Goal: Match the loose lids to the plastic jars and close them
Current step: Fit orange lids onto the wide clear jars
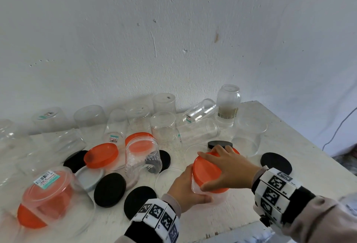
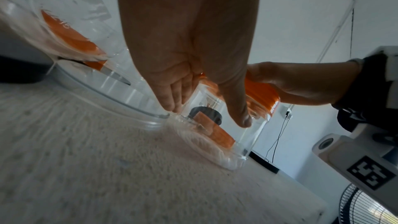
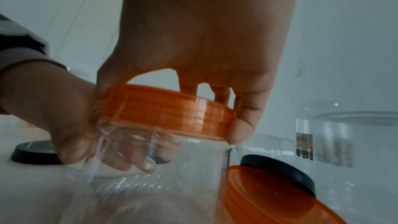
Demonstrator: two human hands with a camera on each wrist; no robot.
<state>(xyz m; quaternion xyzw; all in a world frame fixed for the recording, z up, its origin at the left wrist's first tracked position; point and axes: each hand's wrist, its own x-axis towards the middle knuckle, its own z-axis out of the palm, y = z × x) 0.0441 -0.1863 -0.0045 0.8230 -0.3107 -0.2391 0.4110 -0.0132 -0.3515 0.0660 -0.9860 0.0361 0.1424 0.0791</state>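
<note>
On the white desk, near its front edge, a clear round plastic jar is standing upright with an orange screw lid sitting on its mouth. Left hand is wrapping curled fingers round the jar's wall. Right hand is lying over the lid, fingers and thumb clamping its rim. Counting loose flat black lids: six showing, one just beside the right wrist. Orange lids showing: five. Clear jars are crowding along the wall; count uncertain.

Clear plastic jar upright on table w/ orange lid seated on its mouth.
</note>
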